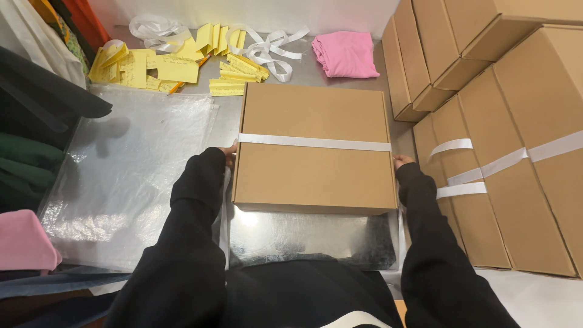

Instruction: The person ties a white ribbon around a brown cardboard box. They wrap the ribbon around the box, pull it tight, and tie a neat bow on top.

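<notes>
A flat brown cardboard box (313, 115) lies on the metal table in front of me, with a white ribbon (314, 143) stretched across its lid. My left hand (229, 154) presses against the box's left side at the ribbon's end. My right hand (401, 161) touches the right side at the other ribbon end. Both hands are mostly hidden by black sleeves and the box edges. A shiny silver sheet (310, 238) lies under the box's near edge.
Clear plastic bags (127, 170) are spread on the left. Yellow paper notes (152, 67) and loose white ribbons (267, 48) lie at the back, beside a folded pink cloth (347, 53). Stacked brown boxes (504, 140), some ribboned, fill the right side. Dark clothes lie at far left.
</notes>
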